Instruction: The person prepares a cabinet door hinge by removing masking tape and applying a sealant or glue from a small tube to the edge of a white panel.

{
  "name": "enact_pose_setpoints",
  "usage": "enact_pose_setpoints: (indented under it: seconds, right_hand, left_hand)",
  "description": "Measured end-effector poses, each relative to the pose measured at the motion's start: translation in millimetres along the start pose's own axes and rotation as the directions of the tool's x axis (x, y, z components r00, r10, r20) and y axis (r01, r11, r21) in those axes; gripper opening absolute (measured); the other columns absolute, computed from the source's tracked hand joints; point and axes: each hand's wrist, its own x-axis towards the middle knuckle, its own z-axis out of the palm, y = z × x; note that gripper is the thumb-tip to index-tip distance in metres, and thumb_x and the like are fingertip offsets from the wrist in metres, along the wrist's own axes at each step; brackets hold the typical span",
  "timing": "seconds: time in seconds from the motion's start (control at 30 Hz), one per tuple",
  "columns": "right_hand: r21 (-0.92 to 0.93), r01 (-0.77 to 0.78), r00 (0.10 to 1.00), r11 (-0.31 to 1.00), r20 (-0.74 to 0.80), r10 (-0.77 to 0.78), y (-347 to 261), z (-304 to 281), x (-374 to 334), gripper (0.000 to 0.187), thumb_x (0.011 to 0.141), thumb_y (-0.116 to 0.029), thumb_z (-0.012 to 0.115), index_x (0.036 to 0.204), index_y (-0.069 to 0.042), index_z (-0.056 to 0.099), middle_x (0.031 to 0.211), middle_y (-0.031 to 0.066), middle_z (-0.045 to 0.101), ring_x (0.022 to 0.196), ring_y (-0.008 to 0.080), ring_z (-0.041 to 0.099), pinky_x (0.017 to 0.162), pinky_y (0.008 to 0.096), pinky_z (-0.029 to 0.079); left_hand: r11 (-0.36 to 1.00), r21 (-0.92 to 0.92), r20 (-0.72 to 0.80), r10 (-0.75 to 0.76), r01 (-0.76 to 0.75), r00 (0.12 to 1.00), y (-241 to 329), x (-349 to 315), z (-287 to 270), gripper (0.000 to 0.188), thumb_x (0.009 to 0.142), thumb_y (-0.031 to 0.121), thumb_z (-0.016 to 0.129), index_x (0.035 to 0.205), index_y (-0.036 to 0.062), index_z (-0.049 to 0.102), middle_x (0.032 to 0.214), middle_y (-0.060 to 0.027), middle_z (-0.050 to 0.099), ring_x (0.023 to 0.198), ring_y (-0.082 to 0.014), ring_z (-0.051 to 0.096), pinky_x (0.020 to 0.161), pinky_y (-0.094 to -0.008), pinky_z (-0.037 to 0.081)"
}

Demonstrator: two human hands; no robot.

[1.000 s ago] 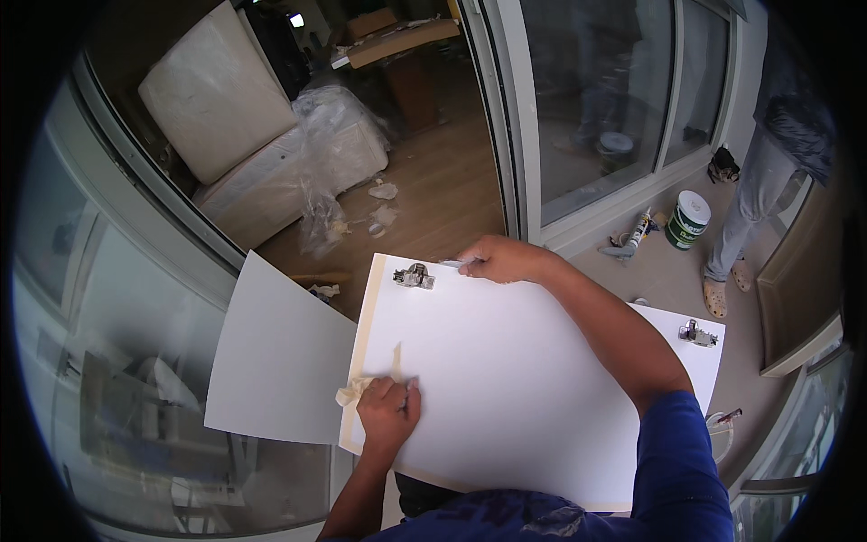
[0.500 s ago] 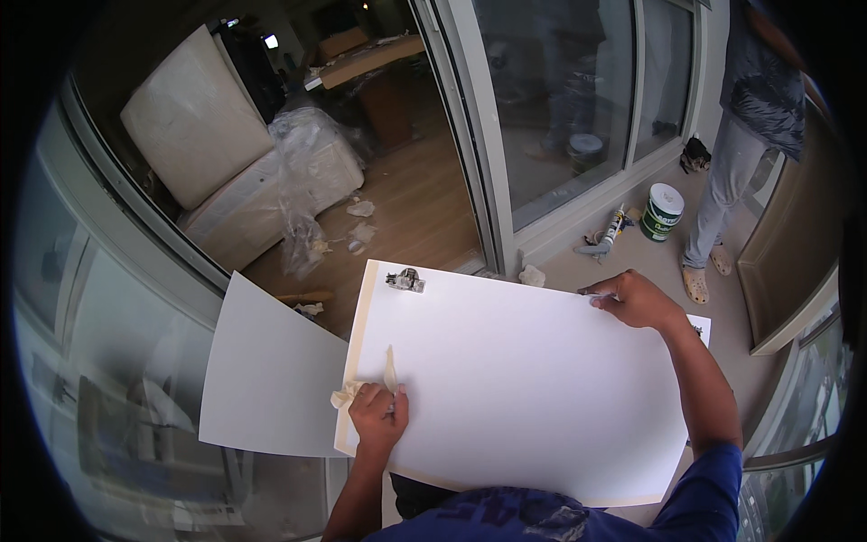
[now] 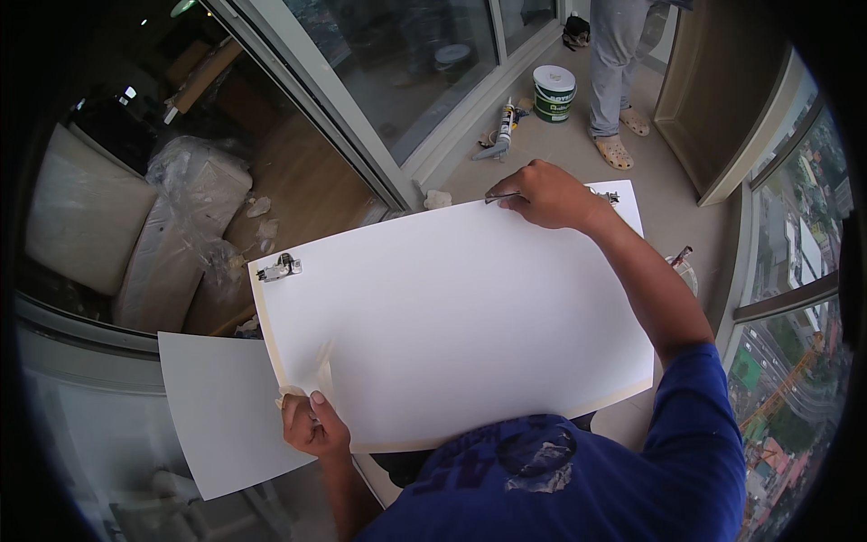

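Note:
A white panel (image 3: 470,316) with cream masking tape along its left and bottom edges lies in front of me. Two metal fittings like cabinet hinges sit near its upper corners: one at the left (image 3: 280,266), the other at the right (image 3: 607,195), partly behind my wrist. My left hand (image 3: 313,426) is closed at the panel's lower left edge around crumpled masking tape (image 3: 292,392), and a loose strip rises from it over the panel. At the far edge my right hand (image 3: 546,194) pinches a thin dark metallic piece (image 3: 503,196), its kind unclear.
A second white sheet (image 3: 221,406) leans at the left. Beyond lie a caulking gun (image 3: 501,134), a green-and-white bucket (image 3: 554,93) and a person in clogs (image 3: 614,152). A brown frame-edged panel (image 3: 722,99) stands right, near a container with a brush (image 3: 684,262).
My view has swung right and down. My right hand has slid left along the panel's far edge. My left hand has moved nearer the lower left corner, still holding the tape.

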Motion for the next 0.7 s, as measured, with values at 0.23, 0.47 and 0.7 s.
enact_pose_setpoints:
  seconds: [0.23,0.47,0.7]
  right_hand:
    - [0.111,0.124,0.985,0.986,-0.132,-0.108,-64.5,53.8,45.9,0.022,0.091,-0.011,0.071,0.111,-0.006,0.079,0.095,0.0198,0.076,0.097,0.0379,0.072,0.091,0.0440,0.056]
    - [0.281,-0.152,0.982,0.948,-0.069,0.178,-39.5,-19.5,24.7,0.031,0.085,-0.018,0.080,0.111,0.000,0.077,0.092,0.0227,0.076,0.084,0.0344,0.074,0.080,0.0403,0.057]
    - [0.283,-0.200,0.976,0.938,-0.026,0.216,-16.7,25.4,43.4,0.045,0.083,-0.024,0.083,0.119,0.000,0.074,0.104,0.0216,0.076,0.087,0.0301,0.074,0.081,0.0377,0.056]
  left_hand:
    - [0.975,-0.200,0.071,0.112,-0.096,0.991,39.7,-2.0,49.5,0.035,0.090,-0.002,0.064,0.062,0.0013,0.043,0.060,-0.0043,0.044,0.058,-0.0147,0.037,0.054,-0.0299,0.026]
    - [0.409,-0.632,0.421,-0.531,0.658,0.735,22.9,-19.5,47.9,0.046,0.096,0.002,0.063,0.062,0.0050,0.033,0.064,-0.0011,0.043,0.062,-0.0112,0.036,0.055,-0.0301,0.028]
    - [0.447,-0.696,0.398,-0.411,0.562,0.820,32.6,2.1,49.4,0.046,0.097,0.001,0.063,0.062,0.0064,0.032,0.063,-0.0018,0.044,0.062,-0.0110,0.035,0.056,-0.0304,0.028]
